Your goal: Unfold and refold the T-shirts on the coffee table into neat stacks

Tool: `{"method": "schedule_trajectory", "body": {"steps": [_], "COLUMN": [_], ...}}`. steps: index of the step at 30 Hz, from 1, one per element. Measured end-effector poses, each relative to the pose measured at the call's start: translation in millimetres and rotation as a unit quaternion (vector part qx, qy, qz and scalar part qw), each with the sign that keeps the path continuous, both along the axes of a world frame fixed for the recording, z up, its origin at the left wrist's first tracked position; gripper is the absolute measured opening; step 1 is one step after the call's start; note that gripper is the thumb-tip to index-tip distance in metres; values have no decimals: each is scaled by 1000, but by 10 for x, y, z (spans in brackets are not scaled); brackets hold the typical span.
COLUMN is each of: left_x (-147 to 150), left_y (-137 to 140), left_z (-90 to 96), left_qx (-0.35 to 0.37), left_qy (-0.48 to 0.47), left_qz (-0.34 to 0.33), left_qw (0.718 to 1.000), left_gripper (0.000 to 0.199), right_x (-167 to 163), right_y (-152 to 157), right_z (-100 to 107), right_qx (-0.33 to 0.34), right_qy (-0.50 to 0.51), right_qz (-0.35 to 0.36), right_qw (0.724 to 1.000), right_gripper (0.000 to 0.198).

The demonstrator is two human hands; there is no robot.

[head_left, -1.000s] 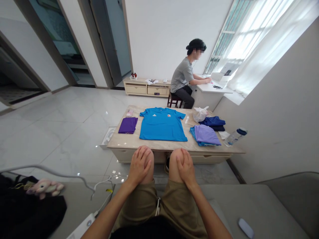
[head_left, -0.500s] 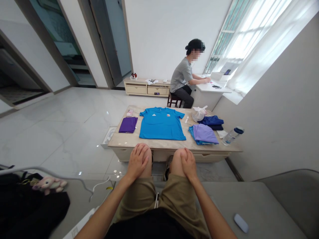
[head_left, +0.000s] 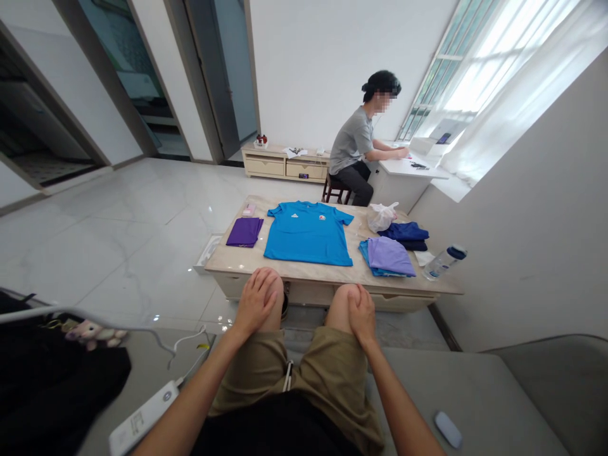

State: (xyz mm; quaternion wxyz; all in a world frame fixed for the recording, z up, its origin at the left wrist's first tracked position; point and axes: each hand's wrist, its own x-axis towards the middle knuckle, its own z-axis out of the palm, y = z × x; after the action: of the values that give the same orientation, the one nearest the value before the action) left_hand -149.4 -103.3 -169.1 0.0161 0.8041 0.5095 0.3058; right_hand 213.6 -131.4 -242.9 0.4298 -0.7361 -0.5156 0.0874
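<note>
In the head view, the purple cloth (head_left: 244,232) at left and the lilac garment (head_left: 390,254) at right looked folded on the tabletop (head_left: 221,259), while the blue T-shirt (head_left: 308,237) between them lay flat, unfolded. That shirt was on the far side of your left hand (head_left: 256,303) and right hand (head_left: 362,313), which rested relaxed on your knees (head_left: 341,296), holding nothing.

On surface (head_left: 237,259) we see blue shirt (head_left: 308,234) spread ahead, between left fingers (head_left: 255,288) and right fingers (head_left: 363,297); purple cloth (head_left: 244,232) beyond left; lavender pile (head_left: 392,256), bottle (head_left: 444,263) outward of right.
</note>
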Motion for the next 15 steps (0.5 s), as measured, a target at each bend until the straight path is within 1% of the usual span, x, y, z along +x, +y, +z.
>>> {"method": "schedule_trajectory", "body": {"steps": [5,8,12,15], "left_x": [15,53,103,95], "left_y": [-17,-40,-54,-15], "left_z": [-6,20,62,27], "left_qx": [5,4,-6,-18], "left_qy": [11,22,34,38], "left_qz": [-2,-3,1,9], "left_qw": [1000,1000,999,999], "left_gripper": [48,49,49,48], "right_x": [156,223,275,282], "right_y": [30,66,103,101], "right_z": [-200,-295,-344,-361], "right_qx": [-1,-16,-38,-33], "right_qy": [10,38,78,85], "right_qz": [-20,-28,-37,-42], "right_qw": [1000,999,996,995], "right_gripper": [75,77,81,81]}}
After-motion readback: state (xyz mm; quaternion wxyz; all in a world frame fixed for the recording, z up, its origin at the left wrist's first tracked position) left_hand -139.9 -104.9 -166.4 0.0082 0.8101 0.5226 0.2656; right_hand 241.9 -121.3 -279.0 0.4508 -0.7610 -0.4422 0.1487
